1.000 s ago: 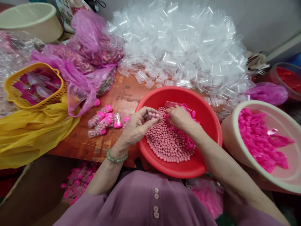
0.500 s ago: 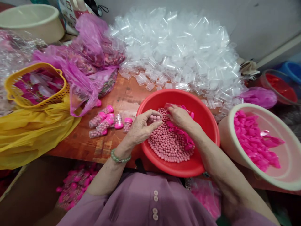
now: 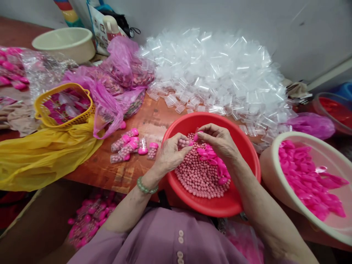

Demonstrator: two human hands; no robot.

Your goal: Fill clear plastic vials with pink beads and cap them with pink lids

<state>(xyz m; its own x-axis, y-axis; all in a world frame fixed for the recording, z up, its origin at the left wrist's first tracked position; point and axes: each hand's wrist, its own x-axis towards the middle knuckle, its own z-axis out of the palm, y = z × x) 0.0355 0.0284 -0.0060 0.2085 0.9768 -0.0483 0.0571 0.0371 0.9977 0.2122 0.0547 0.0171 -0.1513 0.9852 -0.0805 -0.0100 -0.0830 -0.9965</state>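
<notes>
My left hand [image 3: 169, 157], with a green bead bracelet [image 3: 147, 187] at its wrist, is closed around a small clear bottle of pink beads [image 3: 183, 143]. Thumb and fingers of my right hand [image 3: 221, 142] pinch a bright pink cap [image 3: 196, 137] close to the bottle's mouth; whether they touch I cannot tell. Both hands are over a red basin [image 3: 251, 165]. Loose pink beads [image 3: 202, 179] cover its bottom, with several pink caps [image 3: 210, 154] on top. Left of the basin lie several capped bottles of beads [image 3: 125, 146].
Clear empty containers [image 3: 214, 69] are heaped along the wall. A pale tub [image 3: 268, 161] of pink pieces [image 3: 305, 176] stands right. Leftward are a yellow basket [image 3: 64, 123], a yellow bag [image 3: 49, 157] and purple bags [image 3: 121, 55]. What looks like another person's hand [image 3: 4, 115] shows at the left edge.
My right hand has risen from the basin's contents and now holds a pink cap beside the bottle. My left hand keeps the bottle. The view has shifted slightly left and up.
</notes>
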